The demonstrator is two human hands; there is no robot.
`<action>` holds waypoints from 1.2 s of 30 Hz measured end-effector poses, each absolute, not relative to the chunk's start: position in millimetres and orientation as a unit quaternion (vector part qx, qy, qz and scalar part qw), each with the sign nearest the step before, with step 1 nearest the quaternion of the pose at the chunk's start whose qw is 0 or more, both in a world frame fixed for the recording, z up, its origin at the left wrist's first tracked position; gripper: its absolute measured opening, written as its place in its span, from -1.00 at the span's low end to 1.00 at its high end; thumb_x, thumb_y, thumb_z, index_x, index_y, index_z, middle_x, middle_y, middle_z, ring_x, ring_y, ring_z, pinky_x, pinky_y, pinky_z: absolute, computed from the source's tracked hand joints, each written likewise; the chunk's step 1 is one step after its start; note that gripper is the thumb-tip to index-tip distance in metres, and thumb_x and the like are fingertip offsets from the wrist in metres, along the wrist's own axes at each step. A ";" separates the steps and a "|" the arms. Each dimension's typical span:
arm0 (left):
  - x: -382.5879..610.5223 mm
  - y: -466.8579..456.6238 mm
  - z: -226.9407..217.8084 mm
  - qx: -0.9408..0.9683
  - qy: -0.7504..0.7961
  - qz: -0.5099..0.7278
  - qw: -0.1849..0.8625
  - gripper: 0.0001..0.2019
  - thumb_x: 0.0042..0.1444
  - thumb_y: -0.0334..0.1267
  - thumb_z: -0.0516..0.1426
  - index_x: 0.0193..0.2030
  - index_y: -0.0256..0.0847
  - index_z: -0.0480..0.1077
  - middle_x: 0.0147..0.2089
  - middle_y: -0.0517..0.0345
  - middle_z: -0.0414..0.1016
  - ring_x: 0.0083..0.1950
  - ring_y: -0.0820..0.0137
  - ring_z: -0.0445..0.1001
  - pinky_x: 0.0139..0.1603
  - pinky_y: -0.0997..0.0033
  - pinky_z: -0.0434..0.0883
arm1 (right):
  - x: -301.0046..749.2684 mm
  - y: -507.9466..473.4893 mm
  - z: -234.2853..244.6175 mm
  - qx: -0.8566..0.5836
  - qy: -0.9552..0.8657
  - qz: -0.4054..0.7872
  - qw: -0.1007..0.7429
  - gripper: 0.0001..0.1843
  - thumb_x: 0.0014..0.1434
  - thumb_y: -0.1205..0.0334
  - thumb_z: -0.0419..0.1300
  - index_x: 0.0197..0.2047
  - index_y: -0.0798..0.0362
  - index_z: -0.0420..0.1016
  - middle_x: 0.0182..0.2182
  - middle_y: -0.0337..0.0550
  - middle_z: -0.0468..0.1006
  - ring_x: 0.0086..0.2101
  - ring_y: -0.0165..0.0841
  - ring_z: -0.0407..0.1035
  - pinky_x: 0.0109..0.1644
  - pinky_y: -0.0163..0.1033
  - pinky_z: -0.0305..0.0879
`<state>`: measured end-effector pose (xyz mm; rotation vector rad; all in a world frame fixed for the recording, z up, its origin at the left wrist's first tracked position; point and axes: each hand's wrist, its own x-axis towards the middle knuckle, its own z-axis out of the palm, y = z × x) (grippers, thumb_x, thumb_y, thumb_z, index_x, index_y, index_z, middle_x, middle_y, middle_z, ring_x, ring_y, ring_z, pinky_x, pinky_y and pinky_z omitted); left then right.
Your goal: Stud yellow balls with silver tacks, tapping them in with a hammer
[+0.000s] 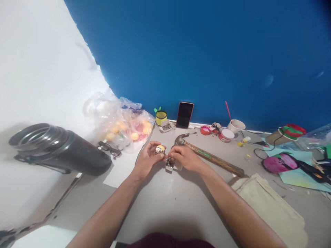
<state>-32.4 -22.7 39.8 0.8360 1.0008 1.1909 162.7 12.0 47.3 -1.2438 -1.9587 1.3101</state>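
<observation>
My left hand (147,159) is closed around a small yellow ball (160,149) studded with shiny pins, held just above the grey floor. My right hand (184,157) is pinched right beside the ball, its fingertips touching it; whatever it pinches is too small to make out. Directly below the two hands sits a small box of silver pins (170,163). A wooden-handled claw hammer (209,156) lies on the floor just behind my right hand.
A black cylinder (59,148) lies at left beside eyeglasses (110,148) and a clear bag of coloured balls (124,129). A phone (184,115) leans on the blue wall, near a pin tray (166,127), cups, cloth (269,203) and craft paper at right.
</observation>
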 end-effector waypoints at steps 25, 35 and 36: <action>-22.3 -34.4 40.9 0.627 0.572 0.357 0.391 -0.86 0.04 -0.25 0.15 -0.26 -0.15 0.27 -0.51 0.38 0.23 -0.49 0.49 0.19 -0.44 0.47 0.16 | 145.9 2.3 33.0 -0.390 -0.428 0.742 0.338 -0.66 -0.19 0.09 0.54 -0.39 0.11 0.62 -0.47 -0.14 0.62 -0.53 -0.51 0.27 -0.50 -0.40 0.05; -22.7 -35.1 40.6 0.658 0.578 0.325 0.358 -0.84 0.12 -0.15 0.14 -0.24 -0.14 0.27 -0.46 0.32 0.32 -0.45 0.43 0.25 -0.41 0.43 0.18 | 145.0 1.3 35.2 -0.393 -0.416 0.752 0.329 -0.63 -0.23 0.07 0.56 -0.42 0.11 0.61 -0.49 -0.17 0.61 -0.53 -0.52 0.27 -0.50 -0.41 0.06; -22.7 -35.1 40.6 0.660 0.578 0.323 0.353 -0.84 0.12 -0.15 0.14 -0.24 -0.14 0.27 -0.45 0.31 0.33 -0.45 0.42 0.26 -0.41 0.42 0.19 | 145.1 1.3 35.0 -0.393 -0.415 0.752 0.329 -0.63 -0.23 0.07 0.56 -0.42 0.11 0.61 -0.49 -0.16 0.61 -0.53 -0.52 0.27 -0.50 -0.40 0.06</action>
